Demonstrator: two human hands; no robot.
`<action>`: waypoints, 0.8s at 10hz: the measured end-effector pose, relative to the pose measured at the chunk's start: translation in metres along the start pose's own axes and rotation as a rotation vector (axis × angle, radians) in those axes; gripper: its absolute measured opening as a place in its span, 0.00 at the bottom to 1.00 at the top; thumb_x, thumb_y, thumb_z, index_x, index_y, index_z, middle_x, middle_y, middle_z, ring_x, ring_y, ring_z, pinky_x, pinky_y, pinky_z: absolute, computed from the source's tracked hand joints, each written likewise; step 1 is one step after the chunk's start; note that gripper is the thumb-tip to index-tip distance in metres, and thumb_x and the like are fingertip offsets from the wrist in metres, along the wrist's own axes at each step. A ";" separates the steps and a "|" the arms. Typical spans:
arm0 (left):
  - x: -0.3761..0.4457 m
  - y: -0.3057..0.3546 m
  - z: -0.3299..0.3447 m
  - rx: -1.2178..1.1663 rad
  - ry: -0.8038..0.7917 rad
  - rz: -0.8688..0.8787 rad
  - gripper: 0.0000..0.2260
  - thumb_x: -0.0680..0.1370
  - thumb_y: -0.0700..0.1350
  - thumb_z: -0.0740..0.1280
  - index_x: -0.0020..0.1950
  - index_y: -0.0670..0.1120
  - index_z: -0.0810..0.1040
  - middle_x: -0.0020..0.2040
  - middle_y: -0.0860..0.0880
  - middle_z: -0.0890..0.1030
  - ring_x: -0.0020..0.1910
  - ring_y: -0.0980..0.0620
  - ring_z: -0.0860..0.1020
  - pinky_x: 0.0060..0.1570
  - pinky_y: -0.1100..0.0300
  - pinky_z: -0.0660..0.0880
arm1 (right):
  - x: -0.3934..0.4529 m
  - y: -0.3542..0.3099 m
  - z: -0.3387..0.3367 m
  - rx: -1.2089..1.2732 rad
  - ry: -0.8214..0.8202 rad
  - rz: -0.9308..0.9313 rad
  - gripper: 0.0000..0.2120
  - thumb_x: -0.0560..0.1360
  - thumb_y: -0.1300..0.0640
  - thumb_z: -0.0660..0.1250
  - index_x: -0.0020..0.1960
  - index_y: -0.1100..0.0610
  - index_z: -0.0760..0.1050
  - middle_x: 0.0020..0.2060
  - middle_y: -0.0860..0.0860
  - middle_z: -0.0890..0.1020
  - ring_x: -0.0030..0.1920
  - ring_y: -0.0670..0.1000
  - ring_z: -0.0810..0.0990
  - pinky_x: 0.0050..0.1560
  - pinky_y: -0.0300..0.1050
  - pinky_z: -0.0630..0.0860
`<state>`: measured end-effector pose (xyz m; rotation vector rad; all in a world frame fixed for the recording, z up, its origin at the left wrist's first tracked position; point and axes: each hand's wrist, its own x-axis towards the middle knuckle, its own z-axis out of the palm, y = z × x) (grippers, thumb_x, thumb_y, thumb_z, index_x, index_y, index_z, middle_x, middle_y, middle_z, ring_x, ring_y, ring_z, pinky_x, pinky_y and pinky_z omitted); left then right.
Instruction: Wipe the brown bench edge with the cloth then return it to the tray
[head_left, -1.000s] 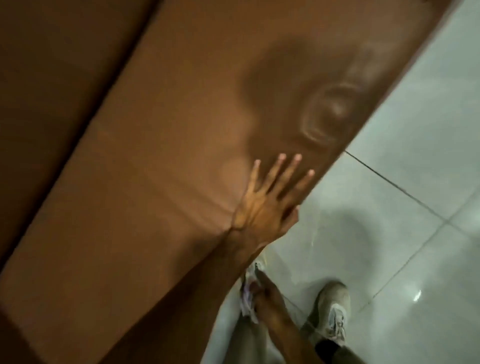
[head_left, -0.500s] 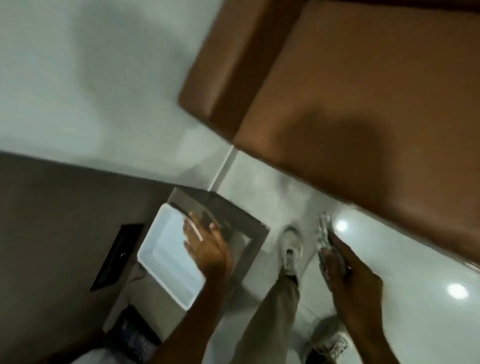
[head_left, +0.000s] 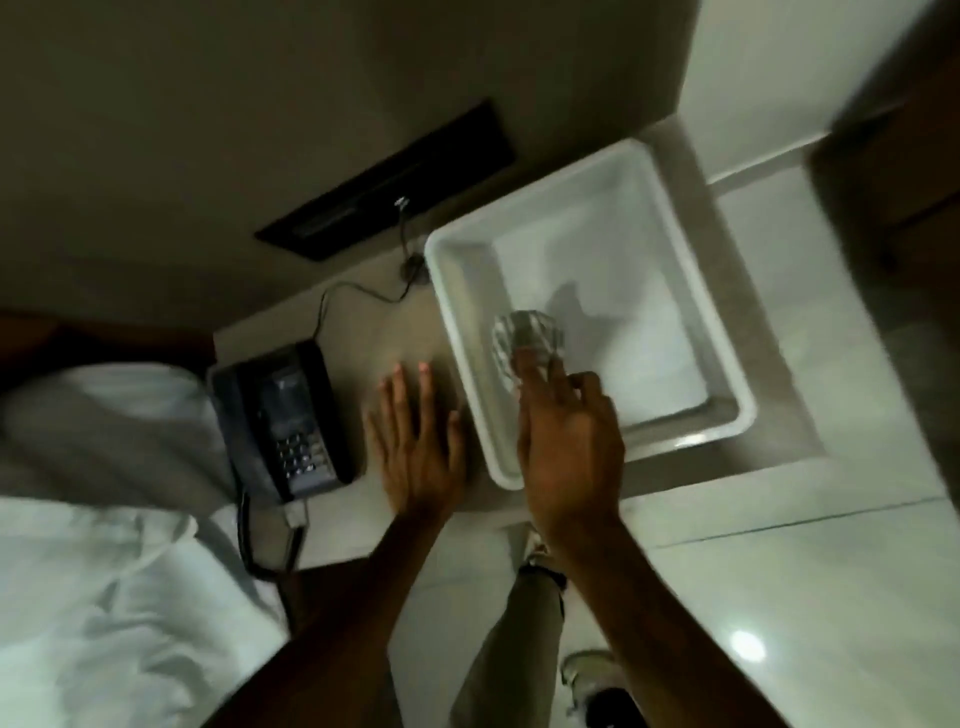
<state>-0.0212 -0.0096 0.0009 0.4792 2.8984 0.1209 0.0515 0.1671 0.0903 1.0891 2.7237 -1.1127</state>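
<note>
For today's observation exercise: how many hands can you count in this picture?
2. The left hand lies flat on the grey tabletop; the right hand holds a crumpled pale cloth over the white rectangular plastic tray.

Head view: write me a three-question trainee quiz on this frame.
1. True or false: the cloth is over the tray.
2. Which hand holds the cloth? A) left B) right
3. What sits left of the left hand?

Key
1. True.
2. B: the right hand pinches it in a fingertip grip.
3. A phone, on the same table.
</note>
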 end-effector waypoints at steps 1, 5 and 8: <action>0.005 0.003 0.019 -0.044 -0.016 -0.039 0.35 0.87 0.66 0.45 0.93 0.54 0.46 0.93 0.45 0.42 0.92 0.42 0.39 0.90 0.33 0.38 | 0.000 0.014 0.038 -0.073 -0.099 -0.028 0.23 0.84 0.48 0.63 0.77 0.53 0.73 0.69 0.56 0.78 0.62 0.48 0.76 0.54 0.40 0.80; 0.009 0.004 0.017 -0.045 -0.054 -0.033 0.38 0.86 0.69 0.44 0.93 0.55 0.46 0.93 0.44 0.44 0.92 0.40 0.43 0.89 0.30 0.42 | 0.018 0.018 0.012 -0.269 -0.327 -0.188 0.34 0.79 0.58 0.72 0.81 0.43 0.63 0.75 0.58 0.71 0.69 0.62 0.77 0.59 0.62 0.84; -0.021 0.033 -0.224 -0.165 0.322 -0.111 0.38 0.81 0.59 0.61 0.89 0.45 0.64 0.88 0.41 0.66 0.85 0.37 0.70 0.82 0.32 0.69 | -0.059 -0.102 -0.271 -0.261 0.055 -0.496 0.25 0.81 0.36 0.55 0.59 0.45 0.87 0.40 0.47 0.90 0.39 0.51 0.91 0.37 0.45 0.86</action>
